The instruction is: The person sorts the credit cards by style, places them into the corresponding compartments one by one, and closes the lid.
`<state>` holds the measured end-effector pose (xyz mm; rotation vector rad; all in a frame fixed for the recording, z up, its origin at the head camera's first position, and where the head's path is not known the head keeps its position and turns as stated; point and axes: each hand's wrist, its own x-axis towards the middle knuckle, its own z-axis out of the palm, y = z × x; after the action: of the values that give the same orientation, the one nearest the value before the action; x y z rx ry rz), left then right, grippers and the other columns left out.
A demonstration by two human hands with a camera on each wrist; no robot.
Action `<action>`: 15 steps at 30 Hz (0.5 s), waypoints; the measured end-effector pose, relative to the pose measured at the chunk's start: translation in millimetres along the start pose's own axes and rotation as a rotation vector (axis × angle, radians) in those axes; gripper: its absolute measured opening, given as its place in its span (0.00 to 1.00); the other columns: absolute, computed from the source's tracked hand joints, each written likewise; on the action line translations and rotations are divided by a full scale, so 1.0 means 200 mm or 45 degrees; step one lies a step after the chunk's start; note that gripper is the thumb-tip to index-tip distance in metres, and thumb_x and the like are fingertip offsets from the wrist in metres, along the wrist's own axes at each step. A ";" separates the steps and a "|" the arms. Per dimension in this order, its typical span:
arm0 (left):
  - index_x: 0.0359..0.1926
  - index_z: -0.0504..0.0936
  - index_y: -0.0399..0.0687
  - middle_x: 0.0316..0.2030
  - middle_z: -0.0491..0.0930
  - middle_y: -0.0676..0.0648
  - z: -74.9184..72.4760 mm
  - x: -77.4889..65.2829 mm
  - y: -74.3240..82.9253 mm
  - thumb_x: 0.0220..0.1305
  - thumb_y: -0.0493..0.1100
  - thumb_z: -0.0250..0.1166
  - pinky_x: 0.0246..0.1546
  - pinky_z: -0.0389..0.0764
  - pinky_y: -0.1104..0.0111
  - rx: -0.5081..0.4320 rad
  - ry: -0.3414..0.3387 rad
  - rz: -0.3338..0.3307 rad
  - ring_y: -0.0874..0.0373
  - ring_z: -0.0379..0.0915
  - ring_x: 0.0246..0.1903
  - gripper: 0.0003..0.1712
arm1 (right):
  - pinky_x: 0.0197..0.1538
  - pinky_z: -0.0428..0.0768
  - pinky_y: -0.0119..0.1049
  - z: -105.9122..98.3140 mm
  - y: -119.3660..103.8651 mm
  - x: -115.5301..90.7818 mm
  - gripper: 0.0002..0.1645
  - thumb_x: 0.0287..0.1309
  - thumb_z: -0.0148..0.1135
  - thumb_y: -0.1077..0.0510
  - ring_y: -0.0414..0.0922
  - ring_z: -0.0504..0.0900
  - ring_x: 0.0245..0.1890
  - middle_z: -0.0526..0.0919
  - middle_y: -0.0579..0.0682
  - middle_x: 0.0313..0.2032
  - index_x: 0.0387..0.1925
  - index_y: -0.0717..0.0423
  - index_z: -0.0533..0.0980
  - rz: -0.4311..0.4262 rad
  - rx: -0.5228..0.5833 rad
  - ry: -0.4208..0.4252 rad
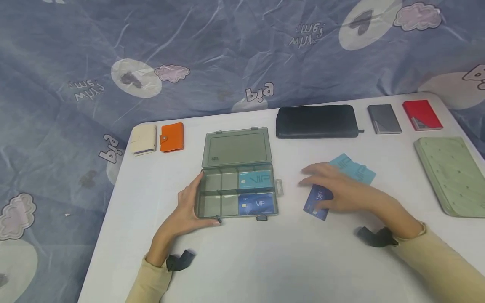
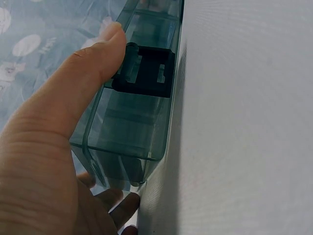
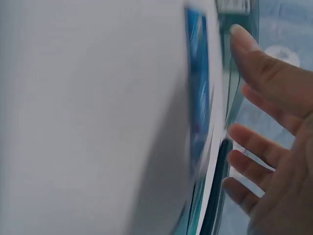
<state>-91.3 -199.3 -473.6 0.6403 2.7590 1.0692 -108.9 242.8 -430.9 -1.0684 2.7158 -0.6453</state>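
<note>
A translucent green compartment box [image 1: 210, 206] lies with its lid [image 1: 237, 148] swung back. Inside, a teal VIP card [image 1: 255, 179] occupies the back row at right, and a dark blue VIP card [image 1: 261, 206] the front row. My left hand [image 1: 183, 212] grips the box's left end, thumb at the front by a latch [image 2: 146, 71], fingers round the side. To the right, my right hand [image 1: 345, 191] hovers with spread fingers over a loose blue VIP card [image 1: 311, 207]; no card shows between them. Teal cards [image 1: 361, 173] lie fanned behind that hand, partly covered by it.
Along the back stand a cream card holder [image 1: 143, 139], an orange one [image 1: 172, 136], a long black wallet [image 1: 316, 122], a grey case [image 1: 384, 119] and a red case [image 1: 421, 114]. A pale green quilted pouch [image 1: 454, 176] lies at the table's right edge.
</note>
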 end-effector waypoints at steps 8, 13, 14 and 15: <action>0.73 0.36 0.55 0.73 0.42 0.51 0.00 0.00 0.00 0.30 0.66 0.76 0.58 0.45 0.51 -0.013 -0.002 0.004 0.52 0.44 0.68 0.76 | 0.56 0.60 0.59 -0.03 0.13 -0.12 0.41 0.31 0.79 0.55 0.53 0.60 0.61 0.64 0.53 0.61 0.54 0.38 0.74 0.028 -0.077 -0.013; 0.73 0.36 0.56 0.72 0.43 0.51 0.00 0.00 0.00 0.30 0.66 0.76 0.57 0.45 0.51 -0.022 -0.001 0.004 0.52 0.44 0.67 0.76 | 0.55 0.63 0.56 -0.01 0.09 -0.09 0.38 0.26 0.80 0.50 0.52 0.63 0.58 0.68 0.53 0.56 0.47 0.42 0.75 0.035 -0.136 0.030; 0.73 0.36 0.56 0.72 0.43 0.51 0.00 0.00 0.00 0.30 0.66 0.76 0.58 0.45 0.51 -0.025 0.000 0.003 0.52 0.44 0.67 0.76 | 0.55 0.63 0.56 -0.01 0.08 -0.08 0.37 0.26 0.80 0.49 0.52 0.63 0.57 0.68 0.52 0.55 0.45 0.44 0.75 0.035 -0.144 0.029; 0.73 0.36 0.56 0.72 0.43 0.51 0.00 0.00 0.00 0.30 0.66 0.76 0.57 0.45 0.51 -0.026 -0.001 0.003 0.52 0.44 0.67 0.76 | 0.55 0.63 0.55 -0.01 0.07 -0.07 0.36 0.25 0.80 0.49 0.52 0.63 0.56 0.69 0.52 0.53 0.44 0.46 0.75 0.035 -0.145 0.025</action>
<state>-91.9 -198.8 -474.1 0.6411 2.7438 1.0964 -107.3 262.6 -436.7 -1.0528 2.8090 -0.5048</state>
